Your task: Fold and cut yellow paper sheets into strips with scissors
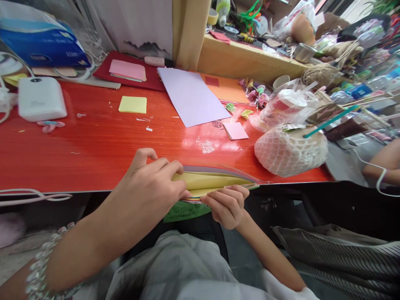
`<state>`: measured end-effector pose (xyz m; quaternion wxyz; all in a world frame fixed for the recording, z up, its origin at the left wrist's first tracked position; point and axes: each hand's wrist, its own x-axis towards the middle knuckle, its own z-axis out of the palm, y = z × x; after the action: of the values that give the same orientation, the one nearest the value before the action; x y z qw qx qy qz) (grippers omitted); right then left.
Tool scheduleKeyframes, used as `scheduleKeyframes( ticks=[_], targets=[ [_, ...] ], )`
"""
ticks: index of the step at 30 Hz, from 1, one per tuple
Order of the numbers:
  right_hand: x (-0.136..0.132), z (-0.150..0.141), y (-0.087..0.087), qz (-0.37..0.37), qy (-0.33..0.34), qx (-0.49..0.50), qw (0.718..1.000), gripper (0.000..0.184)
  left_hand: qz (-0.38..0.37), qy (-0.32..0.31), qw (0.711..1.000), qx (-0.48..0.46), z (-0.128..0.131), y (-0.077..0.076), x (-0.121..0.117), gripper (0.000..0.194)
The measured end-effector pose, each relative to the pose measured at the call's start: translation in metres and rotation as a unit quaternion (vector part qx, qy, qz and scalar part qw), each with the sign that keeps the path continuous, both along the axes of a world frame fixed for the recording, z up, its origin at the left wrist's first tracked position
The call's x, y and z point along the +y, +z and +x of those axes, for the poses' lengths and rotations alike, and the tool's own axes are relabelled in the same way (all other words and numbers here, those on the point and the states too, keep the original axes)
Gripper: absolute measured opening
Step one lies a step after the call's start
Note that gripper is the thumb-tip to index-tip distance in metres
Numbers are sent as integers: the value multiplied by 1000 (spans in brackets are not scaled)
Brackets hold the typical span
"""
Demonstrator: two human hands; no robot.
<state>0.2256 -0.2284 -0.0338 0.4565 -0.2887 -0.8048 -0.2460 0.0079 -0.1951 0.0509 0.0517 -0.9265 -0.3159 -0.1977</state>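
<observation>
At the near edge of the red table (93,141), both hands grip a stack of coloured paper sheets (215,181). My left hand (150,185) has its fingers curled over the top yellow sheets, lifting them apart from the rest. My right hand (226,204) pinches the lower edge of the stack from below, fingers closed on it. The stack overhangs the table edge, with green paper showing beneath.
On the table lie a lilac sheet (190,98), a yellow note pad (133,104), a small pink square (236,130), a white device (40,98) and a netted white bundle (289,150). Craft clutter fills the right side. Another person's arm (384,164) is at the right edge.
</observation>
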Motion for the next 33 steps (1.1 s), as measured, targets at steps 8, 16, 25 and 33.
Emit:
scheduleKeyframes(
  ticks=[8,16,25,33],
  targets=[
    [0,-2,2,-2,-8,5,1000,21,-7,12,1000,2,2,3,-4,31],
    [0,-2,0,-4,-12,8,1000,21,-17,10,1000,3,2,2,-3,29],
    [-1,-2,1,-5,-9,9,1000,19,-36,20,999,29,3,9,-6,27],
    [0,-4,1,-2,-2,6,1000,22,-3,15,996,84,6,15,-7,19]
  ],
)
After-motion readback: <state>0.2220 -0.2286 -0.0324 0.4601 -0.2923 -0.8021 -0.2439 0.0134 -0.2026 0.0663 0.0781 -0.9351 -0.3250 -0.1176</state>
